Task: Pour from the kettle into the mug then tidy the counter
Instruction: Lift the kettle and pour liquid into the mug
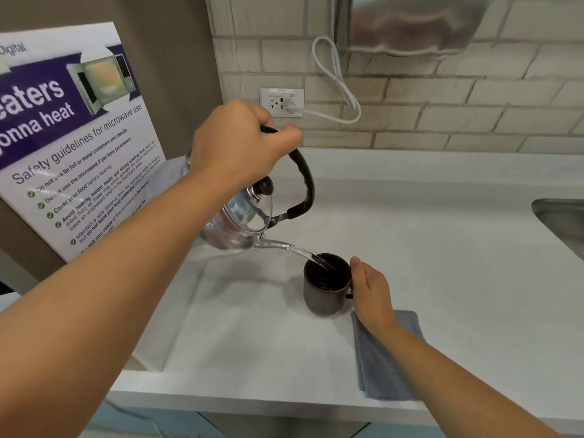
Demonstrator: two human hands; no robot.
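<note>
A shiny steel kettle (240, 221) with a black arched handle hangs tilted above the white counter (426, 263). My left hand (243, 143) is closed around the top of that handle. Water runs from the thin spout into a dark brown mug (325, 289) that stands on the counter. My right hand (369, 292) is wrapped around the mug's handle side, thumb near the rim. A folded grey cloth (376, 361) lies flat on the counter right of the mug, partly under my right forearm.
A microwave safety poster (72, 147) leans on the wall at the left. A steel sink (562, 222) cuts into the counter at the far right. A wall outlet (281, 102) with a white looped cord sits on the brick backsplash, below a metal dispenser (410, 23).
</note>
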